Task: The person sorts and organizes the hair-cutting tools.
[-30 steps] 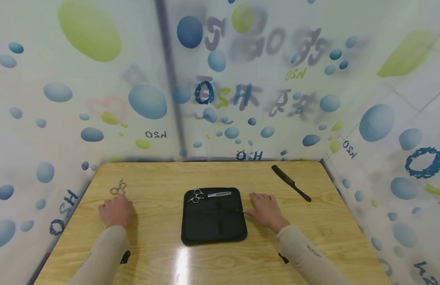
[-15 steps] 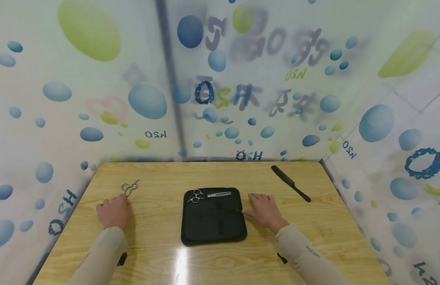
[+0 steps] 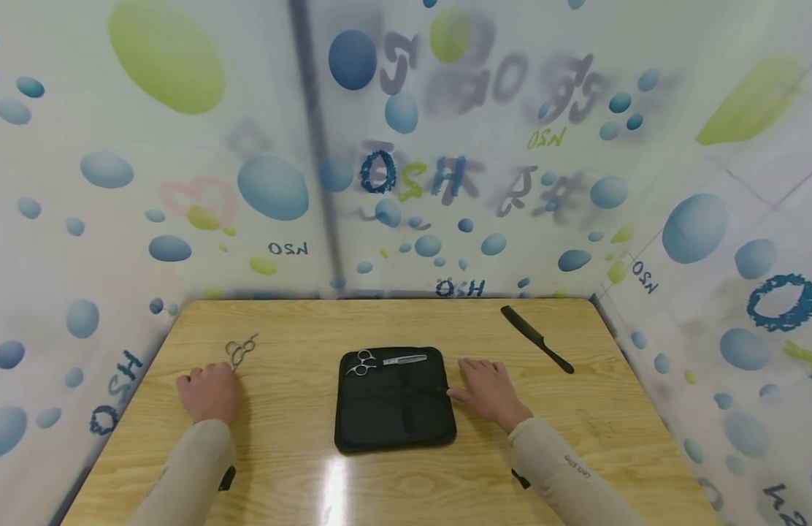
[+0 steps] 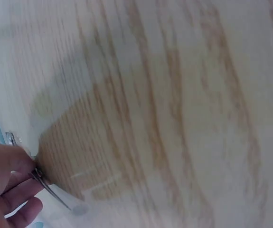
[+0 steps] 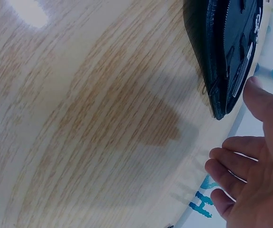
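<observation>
1. Desk (image 3: pixel 288 416): glossy, wood-grained.
2. Black case (image 3: pixel 373 420): mid-desk, probably light and soft; lift by its rim.
3. Right grip (image 3: pixel 491 392): relaxed, holding nothing, thumb at the case's edge.
4. Left grip (image 3: pixel 209 393): pinching the loose scissors (image 3: pixel 236 359).
5. Those scissors: toward the desk's left; likely light, stiff, slick; best held by the shanks.

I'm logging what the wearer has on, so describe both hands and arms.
The left sleeve and right sleeve are beige and long, each with a small black piece jutting out near the wrist. Dark lettering on the right sleeve is too small to read. The left hand and right hand wear no gloves.
</observation>
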{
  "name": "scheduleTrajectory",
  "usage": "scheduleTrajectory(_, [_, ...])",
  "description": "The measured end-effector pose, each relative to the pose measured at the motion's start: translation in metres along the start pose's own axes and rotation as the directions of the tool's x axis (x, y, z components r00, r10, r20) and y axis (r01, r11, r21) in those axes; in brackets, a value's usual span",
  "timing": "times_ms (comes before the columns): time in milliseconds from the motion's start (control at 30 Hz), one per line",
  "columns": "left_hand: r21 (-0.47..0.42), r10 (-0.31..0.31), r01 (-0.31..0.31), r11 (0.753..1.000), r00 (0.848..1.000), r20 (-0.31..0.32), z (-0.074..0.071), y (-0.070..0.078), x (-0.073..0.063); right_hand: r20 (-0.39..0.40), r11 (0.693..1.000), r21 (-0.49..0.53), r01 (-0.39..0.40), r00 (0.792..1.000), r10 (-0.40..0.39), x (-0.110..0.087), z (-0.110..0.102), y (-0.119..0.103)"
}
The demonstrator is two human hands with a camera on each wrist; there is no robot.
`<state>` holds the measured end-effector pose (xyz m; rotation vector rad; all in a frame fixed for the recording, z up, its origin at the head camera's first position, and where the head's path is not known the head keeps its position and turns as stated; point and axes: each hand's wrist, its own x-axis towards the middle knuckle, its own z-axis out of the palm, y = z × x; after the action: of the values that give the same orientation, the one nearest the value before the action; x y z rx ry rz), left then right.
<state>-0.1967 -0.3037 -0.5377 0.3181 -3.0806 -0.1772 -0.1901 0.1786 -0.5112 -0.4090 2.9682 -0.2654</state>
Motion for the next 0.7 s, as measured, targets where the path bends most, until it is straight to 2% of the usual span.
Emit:
scheduleTrajectory(167, [-0.066, -0.029, 0.029, 0.997, 1.0, 0.004, 0.001, 0.0, 0.001, -0.002, 1.0, 0.01, 0.002, 1.0, -0.002, -0.001, 0.001, 0.0])
scheduleTrajectory(400, [-0.139, -0.015, 0.022, 0.99, 0.999, 0.048, -0.002, 0.002, 0.002, -0.014, 1.0, 0.019, 0.012, 1.0, -0.012, 0.0, 0.001, -0.001])
scheduleTrajectory(600, [-0.212, 0.014, 0.006, 0.977, 0.996, 0.092, -0.01, 0.015, 0.0, -0.023, 0.999, 0.038, 0.023, 0.999, -0.022, 0.0, 0.0, -0.003])
scheduleTrajectory(700, [-0.236, 0.036, -0.013, 0.972, 0.995, 0.09, -0.015, 0.024, -0.001, -0.04, 0.998, 0.04, 0.04, 0.998, -0.039, 0.0, 0.001, -0.003])
